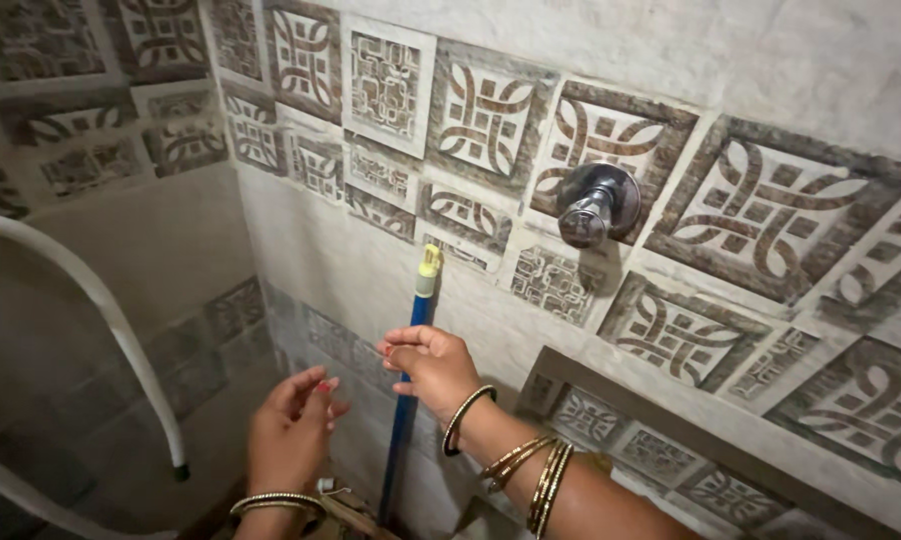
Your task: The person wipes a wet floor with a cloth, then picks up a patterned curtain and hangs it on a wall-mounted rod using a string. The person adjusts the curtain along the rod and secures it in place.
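A blue pole [407, 400] with a yellow cap at its top stands upright against the tiled wall. My right hand [429, 368] is closed around the pole about midway up; bangles circle that wrist and forearm. My left hand [289, 428] hangs lower and to the left, fingers loosely curled with red nails, holding nothing and a little apart from the pole. A bangle sits on that wrist too.
A chrome valve knob [593, 207] sticks out of the patterned tile wall [751, 230] above right. A white curved hose [111, 320] hangs at the left, ending in a dark tip. The corner of the room lies behind the pole.
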